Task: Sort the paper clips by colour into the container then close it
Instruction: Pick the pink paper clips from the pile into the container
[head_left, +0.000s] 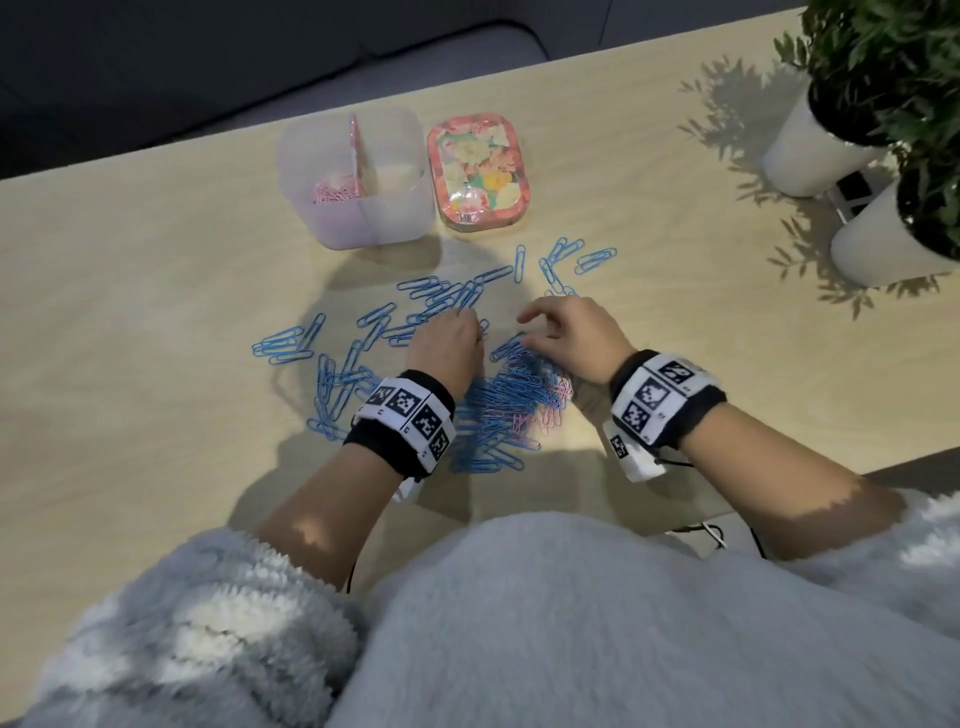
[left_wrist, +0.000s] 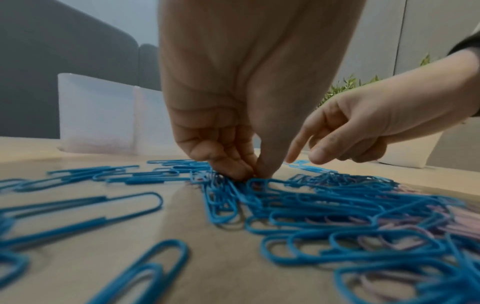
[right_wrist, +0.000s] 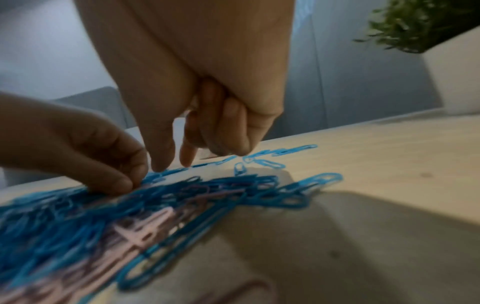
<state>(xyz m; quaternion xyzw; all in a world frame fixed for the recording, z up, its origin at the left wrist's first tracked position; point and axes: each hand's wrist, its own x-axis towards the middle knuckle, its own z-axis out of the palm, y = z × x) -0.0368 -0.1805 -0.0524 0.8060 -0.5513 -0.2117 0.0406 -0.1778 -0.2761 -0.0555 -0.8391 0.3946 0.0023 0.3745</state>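
Observation:
A translucent two-compartment container (head_left: 395, 218) stands at the back of the table, with pink clips (head_left: 335, 193) in its left compartment. Its floral lid (head_left: 475, 171) lies to the right of it. Blue paper clips (head_left: 514, 395) lie scattered and heaped in front of me, with a few pink clips (head_left: 551, 413) mixed into the heap's right side. My left hand (head_left: 475, 327) (left_wrist: 250, 173) has fingers and thumb bunched together, pinching at clips on the heap's far edge; their colour is hidden. My right hand (head_left: 524, 327) (right_wrist: 174, 162) hovers just beside it, thumb and index finger pointing down and apart, holding nothing.
Two white pots with green plants (head_left: 883, 119) stand at the table's right end. The table's near edge runs under my forearms (head_left: 727, 504). Loose blue clips (head_left: 595, 258) reach toward the lid and spread left to about (head_left: 283, 345).

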